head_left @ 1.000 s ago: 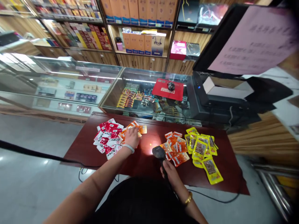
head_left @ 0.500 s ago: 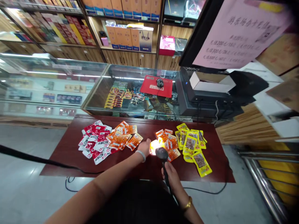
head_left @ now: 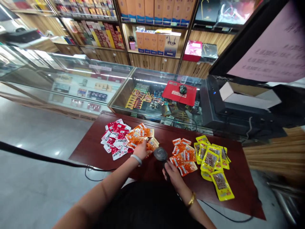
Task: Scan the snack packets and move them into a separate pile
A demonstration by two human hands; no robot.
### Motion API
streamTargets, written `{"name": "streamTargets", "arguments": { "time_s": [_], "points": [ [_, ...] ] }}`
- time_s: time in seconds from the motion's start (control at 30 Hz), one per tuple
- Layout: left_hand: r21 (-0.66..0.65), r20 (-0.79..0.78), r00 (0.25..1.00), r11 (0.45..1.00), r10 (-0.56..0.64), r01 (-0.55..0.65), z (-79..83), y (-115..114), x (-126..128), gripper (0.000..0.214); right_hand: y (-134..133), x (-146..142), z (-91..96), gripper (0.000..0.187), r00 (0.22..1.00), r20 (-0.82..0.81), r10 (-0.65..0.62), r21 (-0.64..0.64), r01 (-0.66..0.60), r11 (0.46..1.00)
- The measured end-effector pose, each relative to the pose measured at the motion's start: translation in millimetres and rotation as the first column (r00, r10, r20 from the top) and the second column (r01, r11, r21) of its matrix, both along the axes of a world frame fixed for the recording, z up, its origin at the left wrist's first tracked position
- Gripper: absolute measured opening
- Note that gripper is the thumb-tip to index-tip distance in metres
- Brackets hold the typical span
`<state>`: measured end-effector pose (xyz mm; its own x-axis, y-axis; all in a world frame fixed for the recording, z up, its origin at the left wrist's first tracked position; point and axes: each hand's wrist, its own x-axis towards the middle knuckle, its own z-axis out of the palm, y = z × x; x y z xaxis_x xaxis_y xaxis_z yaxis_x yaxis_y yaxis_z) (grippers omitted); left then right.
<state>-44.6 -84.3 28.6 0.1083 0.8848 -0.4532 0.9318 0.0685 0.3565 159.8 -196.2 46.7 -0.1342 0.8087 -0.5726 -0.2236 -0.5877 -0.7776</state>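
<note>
My left hand point(head_left: 142, 150) is on the left pile of orange snack packets point(head_left: 135, 136), its fingers and thumb closed about one packet's edge; the fingertips are partly hidden. My right hand point(head_left: 173, 175) is wrapped round the handle of a black handheld barcode scanner point(head_left: 160, 154), whose head points forward between the two orange piles. Just right of the scanner lies the second pile of orange packets point(head_left: 183, 155). Red and white packets point(head_left: 116, 138) lie at the left, touching the left orange pile. Yellow packets point(head_left: 211, 160) are heaped at the right.
The dark red tabletop point(head_left: 88, 143) adjoins a glass display counter point(head_left: 166, 119) bearing a red mat point(head_left: 172, 92) and a mouse point(head_left: 183, 89). A monitor point(head_left: 240, 41) and black machine point(head_left: 212, 98) stand at the right. A black cable point(head_left: 47, 158) crosses at the left.
My left hand has moved from under the scanner's light to the left orange pile. The scanner's bright light no longer shows, and the right orange pile is uncovered. The view has shifted.
</note>
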Motion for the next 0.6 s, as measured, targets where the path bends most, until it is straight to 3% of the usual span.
{"name": "streamTargets", "arguments": {
  "time_s": [0.07, 0.13, 0.27, 0.37, 0.47, 0.6],
  "points": [
    [0.023, -0.057, 0.997, 0.998, 0.052, -0.051, 9.3, 11, -17, 0.062, 1, -1, 0.5, 0.055, 1.0, 0.003, 0.004, 0.009, -0.004, 1.0],
    [0.126, -0.128, 0.987, 0.989, 0.096, -0.08, 17.0, 20, -28, 0.064, 1, 0, 0.0, 0.054, 1.0, 0.007, -0.005, 0.006, 0.005, 1.0],
    [0.383, -0.176, 0.978, 0.923, 0.116, -0.04, 21.3, 30, -18, 0.065, -2, 11, -0.5, 0.05, 0.998, 0.03, -0.061, -0.016, 0.062, 0.998],
    [0.326, -0.1, 0.993, 0.941, -0.063, 0.092, 12.1, 31, 22, 0.055, -8, 25, 0.6, 0.05, 0.989, 0.038, -0.145, -0.042, 0.147, 0.988],
    [0.242, -0.011, 0.961, 0.932, -0.276, 0.271, -4.3, 31, 78, 0.044, -18, 41, -0.7, 0.05, 0.973, 0.056, -0.226, -0.065, 0.229, 0.971],
    [0.181, 0.035, 0.932, 0.919, -0.362, 0.35, -24.4, 42, 148, 0.049, -35, 64, -7.3, 0.056, 0.95, 0.079, -0.303, -0.124, 0.311, 0.942]
  ]
}}
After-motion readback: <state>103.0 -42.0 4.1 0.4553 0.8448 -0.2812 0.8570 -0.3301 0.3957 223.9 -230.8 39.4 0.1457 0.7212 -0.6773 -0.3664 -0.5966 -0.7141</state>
